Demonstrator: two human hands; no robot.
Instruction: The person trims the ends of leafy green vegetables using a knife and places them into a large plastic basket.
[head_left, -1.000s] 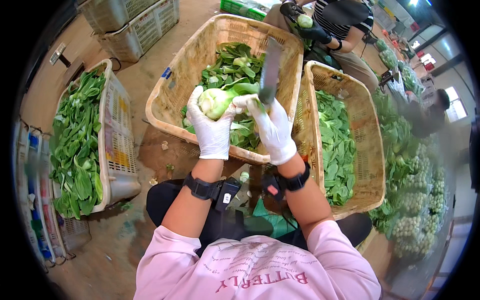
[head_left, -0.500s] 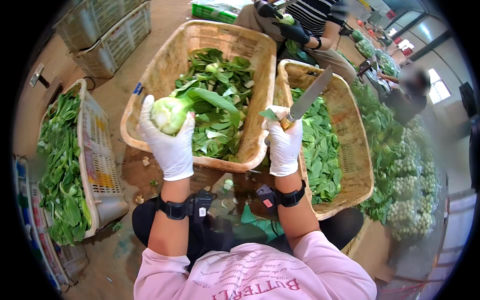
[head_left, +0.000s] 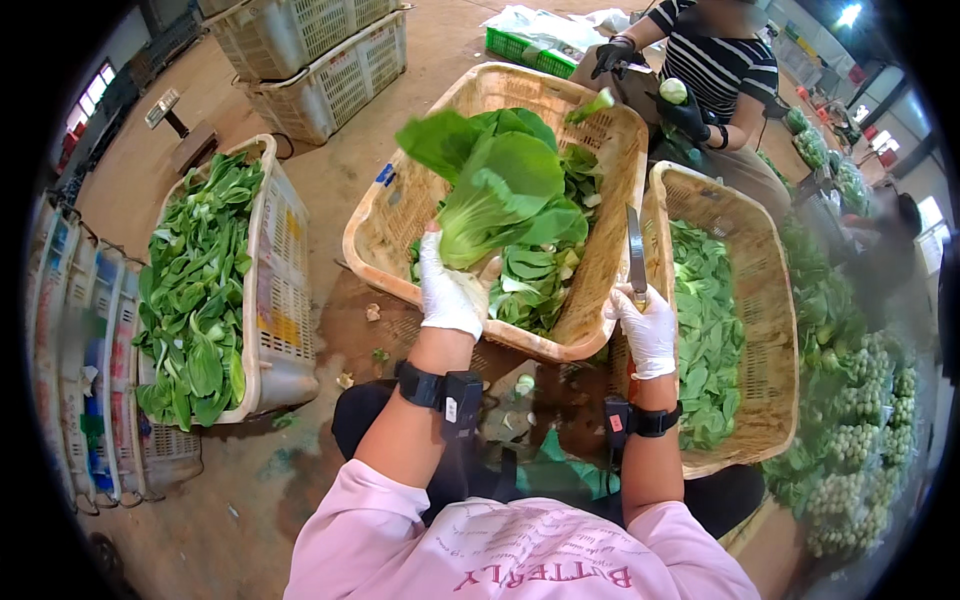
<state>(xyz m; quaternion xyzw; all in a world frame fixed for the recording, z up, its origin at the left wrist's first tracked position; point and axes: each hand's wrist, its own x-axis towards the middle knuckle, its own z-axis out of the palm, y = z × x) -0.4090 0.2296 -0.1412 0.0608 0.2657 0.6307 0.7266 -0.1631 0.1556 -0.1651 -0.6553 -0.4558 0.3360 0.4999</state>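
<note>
My gloved left hand [head_left: 452, 297] is closed round the base of a leafy bok choy [head_left: 508, 190]. Its broad leaves point away from me, over a dirty cream crate [head_left: 618, 230] with loose leaves and trimmings inside. In my gloved right hand [head_left: 646, 335] is a knife [head_left: 636, 248], gripped by the handle, its blade upright. That hand is between the middle crate and a second crate [head_left: 775, 410] on the right, which holds bok choy greens [head_left: 705, 330]. A pale-ended green piece [head_left: 590, 106] shows at the middle crate's far rim, apart from my hands.
To the left stands a crate [head_left: 268, 310] heaped with bok choy; stacked crates [head_left: 330, 85] rise behind. Across from me, a person in black gloves [head_left: 685, 115] holds a vegetable. Piled bok choy [head_left: 870, 420] lines the far right. Scraps [head_left: 373, 312] lie on the floor.
The bok choy in my left hand has turned from base up to leaves pointing away. The knife blade has swung upright. The whole view has shifted, with the crates now farther right and lower.
</note>
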